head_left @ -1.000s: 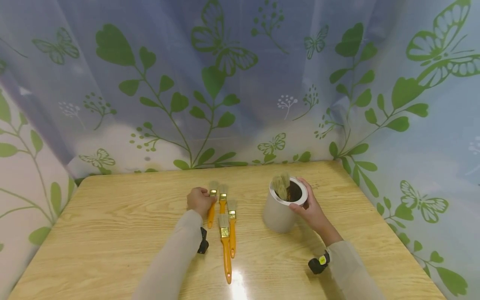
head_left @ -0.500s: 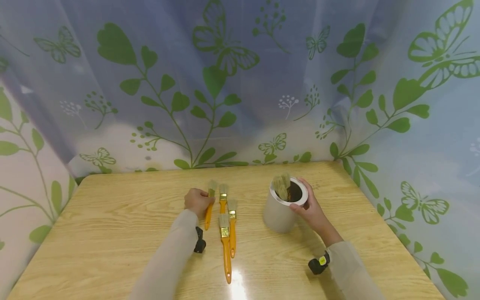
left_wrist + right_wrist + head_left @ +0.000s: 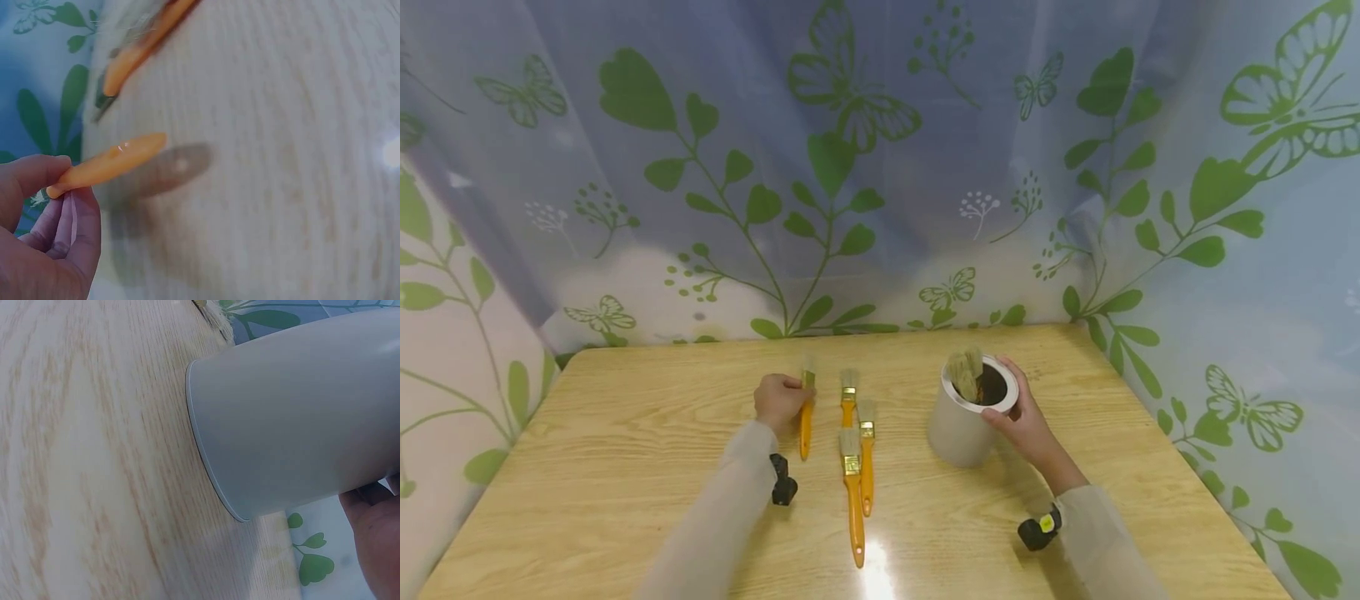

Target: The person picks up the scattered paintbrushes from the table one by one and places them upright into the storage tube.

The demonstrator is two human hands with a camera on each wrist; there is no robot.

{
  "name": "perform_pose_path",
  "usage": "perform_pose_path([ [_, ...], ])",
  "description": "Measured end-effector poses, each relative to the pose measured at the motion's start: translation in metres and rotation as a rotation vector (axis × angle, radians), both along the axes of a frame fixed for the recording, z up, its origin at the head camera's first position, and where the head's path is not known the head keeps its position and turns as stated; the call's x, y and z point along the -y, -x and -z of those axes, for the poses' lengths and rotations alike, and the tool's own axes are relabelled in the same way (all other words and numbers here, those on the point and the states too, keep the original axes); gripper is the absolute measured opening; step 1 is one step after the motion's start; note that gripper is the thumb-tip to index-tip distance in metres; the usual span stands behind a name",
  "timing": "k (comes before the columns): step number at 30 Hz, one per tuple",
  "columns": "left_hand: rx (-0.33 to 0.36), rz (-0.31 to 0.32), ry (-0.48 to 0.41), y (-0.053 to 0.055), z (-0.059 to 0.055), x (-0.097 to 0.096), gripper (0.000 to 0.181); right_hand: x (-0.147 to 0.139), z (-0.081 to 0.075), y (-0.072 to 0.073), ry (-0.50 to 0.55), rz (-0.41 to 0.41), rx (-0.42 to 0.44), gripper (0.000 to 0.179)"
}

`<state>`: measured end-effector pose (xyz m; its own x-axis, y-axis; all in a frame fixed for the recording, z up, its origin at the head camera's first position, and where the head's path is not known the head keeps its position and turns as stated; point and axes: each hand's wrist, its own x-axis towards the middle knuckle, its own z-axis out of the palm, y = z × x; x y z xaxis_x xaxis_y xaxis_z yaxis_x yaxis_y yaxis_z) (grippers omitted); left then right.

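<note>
My left hand (image 3: 778, 400) pinches a paintbrush (image 3: 806, 429) near its metal band, bristles pointing to the back. In the left wrist view, thumb and fingers hold the brush's orange handle (image 3: 119, 159), and its shadow falls on the table apart from it. My right hand (image 3: 1024, 425) grips the rim of a pale grey can (image 3: 958, 433) with a white rim. Bristles of brushes (image 3: 964, 373) stick up out of the can; their handles are mostly hidden inside. The right wrist view shows the can's smooth side (image 3: 294, 419) and its base on the table.
Three more paintbrushes lie between the hands: a front one (image 3: 855, 508), a middle one (image 3: 867, 471) and a back one (image 3: 848, 392). The wooden table (image 3: 625, 467) ends at a leaf-patterned curtain (image 3: 880, 208) behind and on both sides.
My left hand has drawn its paintbrush leftward, away from the other brushes on the table. The right hand and the can stay where they were.
</note>
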<state>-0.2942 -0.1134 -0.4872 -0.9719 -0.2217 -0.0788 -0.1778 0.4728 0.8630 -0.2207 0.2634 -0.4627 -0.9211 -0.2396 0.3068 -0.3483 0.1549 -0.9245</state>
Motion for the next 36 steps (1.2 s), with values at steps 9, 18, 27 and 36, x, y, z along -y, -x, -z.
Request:
perform_pose_path([
  [9,0.04,0.018,-0.25,-0.006,-0.032,0.004,0.026,0.001,0.005,0.001,0.008,-0.01,-0.062,0.083],
  [18,0.024,0.077,-0.403,-0.009,-0.056,0.003,0.033,0.0,0.001,-0.001,-0.019,0.031,0.012,0.079],
  [27,-0.01,0.144,-0.507,-0.015,-0.075,-0.008,0.036,0.001,0.001,-0.001,-0.006,0.03,0.002,0.078],
  [36,-0.072,0.211,-0.571,-0.025,-0.098,-0.021,0.029,0.004,-0.001,0.0,-0.004,0.034,0.016,0.079],
])
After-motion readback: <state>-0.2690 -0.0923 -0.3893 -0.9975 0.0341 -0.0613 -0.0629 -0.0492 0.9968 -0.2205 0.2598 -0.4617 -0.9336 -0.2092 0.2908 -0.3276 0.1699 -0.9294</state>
